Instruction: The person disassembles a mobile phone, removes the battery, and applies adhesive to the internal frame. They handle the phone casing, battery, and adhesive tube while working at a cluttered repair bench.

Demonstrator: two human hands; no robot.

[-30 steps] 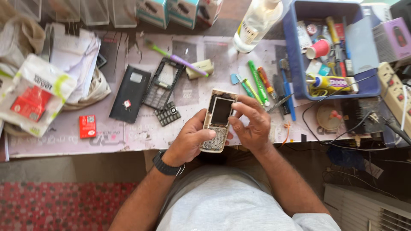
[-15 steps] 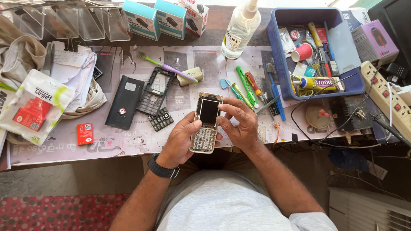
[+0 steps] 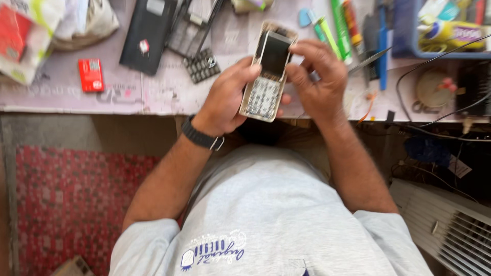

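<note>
Both hands — left hand [image 3: 227, 97], right hand [image 3: 319, 84] — grip keypad phone [image 3: 267, 71].

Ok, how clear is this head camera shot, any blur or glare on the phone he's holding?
Head view: motion blur smears the whole frame, so the keypad of the candybar phone reads only as a speckled patch. The left hand and right hand have soft edges. Lighting is even and soft, with no hard shadows on the workbench. The phone's dark screen shows no glare.
</note>
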